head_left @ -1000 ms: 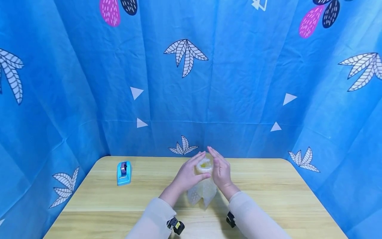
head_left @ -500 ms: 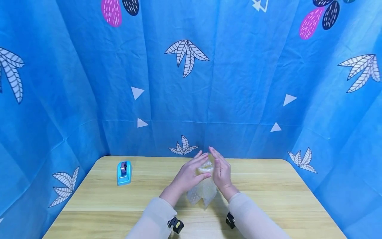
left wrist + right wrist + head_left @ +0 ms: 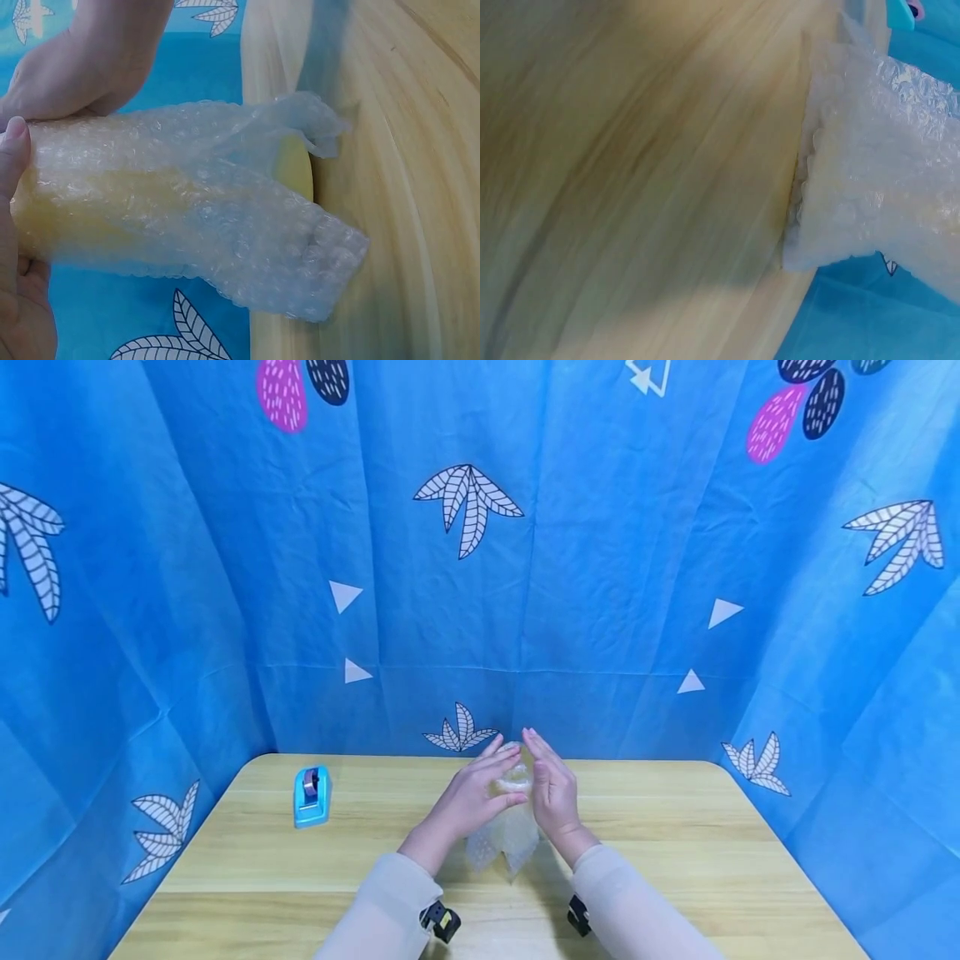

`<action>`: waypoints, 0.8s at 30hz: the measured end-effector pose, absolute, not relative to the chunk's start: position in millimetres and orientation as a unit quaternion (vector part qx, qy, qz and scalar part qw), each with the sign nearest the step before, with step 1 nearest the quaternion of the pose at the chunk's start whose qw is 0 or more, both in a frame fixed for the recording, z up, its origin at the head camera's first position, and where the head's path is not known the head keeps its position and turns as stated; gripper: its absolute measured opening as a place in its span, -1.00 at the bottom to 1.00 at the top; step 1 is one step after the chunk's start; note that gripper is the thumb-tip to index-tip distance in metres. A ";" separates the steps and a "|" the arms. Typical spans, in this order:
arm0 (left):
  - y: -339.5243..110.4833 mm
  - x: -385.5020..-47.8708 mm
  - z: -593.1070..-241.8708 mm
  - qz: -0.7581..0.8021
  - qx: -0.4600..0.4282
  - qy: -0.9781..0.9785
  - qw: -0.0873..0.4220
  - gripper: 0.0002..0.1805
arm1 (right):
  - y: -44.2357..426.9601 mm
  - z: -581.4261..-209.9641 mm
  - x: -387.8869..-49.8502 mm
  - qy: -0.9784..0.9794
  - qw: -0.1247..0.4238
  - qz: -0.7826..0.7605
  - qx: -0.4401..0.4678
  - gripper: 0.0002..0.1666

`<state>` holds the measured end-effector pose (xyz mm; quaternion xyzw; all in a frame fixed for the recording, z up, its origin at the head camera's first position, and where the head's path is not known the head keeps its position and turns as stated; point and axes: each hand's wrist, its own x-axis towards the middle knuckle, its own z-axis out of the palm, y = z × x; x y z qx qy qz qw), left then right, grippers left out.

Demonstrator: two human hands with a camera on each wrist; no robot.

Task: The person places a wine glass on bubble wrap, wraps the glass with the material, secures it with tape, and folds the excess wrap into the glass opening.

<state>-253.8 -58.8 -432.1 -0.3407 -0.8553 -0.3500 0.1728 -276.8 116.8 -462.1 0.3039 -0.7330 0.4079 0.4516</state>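
A yellow round-based cylinder point(image 3: 296, 165) stands upright on the table, wrapped in clear bubble wrap point(image 3: 187, 180); its exact kind is hidden. Loose flaps of the wrap point(image 3: 506, 843) spread around its foot on the near side. My left hand point(image 3: 468, 793) curves round the upper left of the bundle, thumb across the near side and fingers over the far top. Against the right side rests my right hand point(image 3: 553, 789), its fingers extended up and forward. In the right wrist view only the bubble wrap point(image 3: 877, 165) shows, without the hand.
A light blue tape dispenser point(image 3: 312, 796) sits at the far left of the wooden table point(image 3: 675, 843). Blue patterned curtains point(image 3: 600, 568) hang behind and at both sides. Small black cameras point(image 3: 441, 921) are strapped at the wrists.
Over the past second the left fingers have slid a little inward over the bundle's top, covering more of its opening. The right hand stays at the side.
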 end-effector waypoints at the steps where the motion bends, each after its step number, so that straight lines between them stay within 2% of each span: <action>1: -59.2 -254.2 -432.5 -0.349 -0.341 -0.855 0.177 -0.25 | 118.3 -461.7 -275.8 -0.736 0.445 0.404 0.312 -0.42; 6: -60.0 -252.2 -434.7 -0.324 -0.334 -0.865 0.189 -0.20 | 131.1 -460.8 -270.8 -0.737 0.435 0.371 0.361 -0.40; 12: -62.9 -247.0 -437.3 -0.293 -0.337 -0.865 0.230 -0.21 | 146.1 -460.3 -267.9 -0.726 0.444 0.320 0.416 -0.45; 24: -74.4 -244.1 -443.5 -0.298 -0.375 -0.843 0.244 -0.53 | 154.7 -463.8 -269.6 -0.711 0.462 0.304 0.435 -0.53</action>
